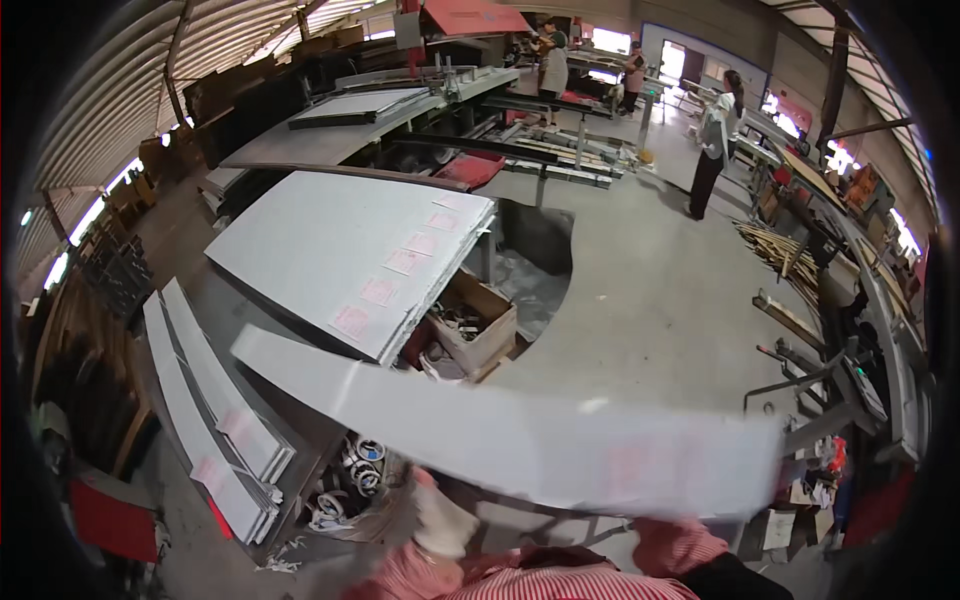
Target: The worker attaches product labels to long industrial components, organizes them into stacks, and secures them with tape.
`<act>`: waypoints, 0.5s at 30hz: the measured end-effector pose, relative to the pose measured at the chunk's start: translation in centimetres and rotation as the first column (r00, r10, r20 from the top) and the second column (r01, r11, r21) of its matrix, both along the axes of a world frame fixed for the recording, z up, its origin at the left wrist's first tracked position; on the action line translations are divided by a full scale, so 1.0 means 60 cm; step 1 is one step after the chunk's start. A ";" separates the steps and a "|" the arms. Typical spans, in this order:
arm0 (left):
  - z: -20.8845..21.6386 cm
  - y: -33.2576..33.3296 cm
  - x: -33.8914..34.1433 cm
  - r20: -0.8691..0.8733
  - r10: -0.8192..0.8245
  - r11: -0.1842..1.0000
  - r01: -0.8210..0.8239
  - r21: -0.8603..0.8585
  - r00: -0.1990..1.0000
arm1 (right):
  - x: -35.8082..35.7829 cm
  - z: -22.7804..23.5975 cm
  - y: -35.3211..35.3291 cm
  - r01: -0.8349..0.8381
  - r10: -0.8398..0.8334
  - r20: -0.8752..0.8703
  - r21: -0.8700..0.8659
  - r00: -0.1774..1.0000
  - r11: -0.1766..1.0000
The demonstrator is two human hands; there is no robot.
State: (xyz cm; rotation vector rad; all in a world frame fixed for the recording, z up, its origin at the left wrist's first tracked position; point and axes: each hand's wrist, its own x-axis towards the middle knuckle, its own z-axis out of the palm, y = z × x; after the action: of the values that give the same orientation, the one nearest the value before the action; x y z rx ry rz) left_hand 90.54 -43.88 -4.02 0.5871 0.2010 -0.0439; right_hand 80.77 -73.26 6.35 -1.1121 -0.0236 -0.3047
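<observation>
A long light-grey sheet panel [450,420] stretches in front of me, held off the floor, its right end smeared by motion. My left hand [443,522], in a pale work glove, is closed at the panel's near edge, left of its middle. Toward the panel's right end my right hand [668,533] grips the same edge; the panel covers most of its fingers. Faint pink labels show on the panel's right part. Beyond it lies a stack of wide grey panels [340,250] with a row of pink-printed labels.
Narrow panels [205,420] lie stacked at the left. Below the held panel is a bin with rolls of tape [365,468]. A wooden box [480,335] of metal parts stands beside the wide stack. A person [715,140] stands farther off; wooden strips [785,255] lie at right.
</observation>
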 end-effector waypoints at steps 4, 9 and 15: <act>-0.014 0.105 0.093 -0.205 -0.119 0.992 0.124 0.013 0.972 | 0.233 -0.242 0.144 -0.477 0.283 -0.415 -0.503 0.865 0.721; -0.037 0.430 0.275 -0.002 0.299 0.800 -0.249 0.547 0.954 | 0.435 -0.321 0.217 -0.240 0.311 -0.179 -0.955 0.934 0.172; -0.084 0.241 0.397 -0.026 0.210 0.714 -0.135 0.687 0.977 | 0.590 -0.470 0.196 -0.602 0.397 -0.498 -0.774 0.771 0.197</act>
State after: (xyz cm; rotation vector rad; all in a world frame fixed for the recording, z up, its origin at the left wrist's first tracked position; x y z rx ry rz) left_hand 114.36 -29.43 -9.08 1.3128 0.3791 0.1957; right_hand 116.17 -61.48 -21.83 -2.1934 -0.4519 0.5490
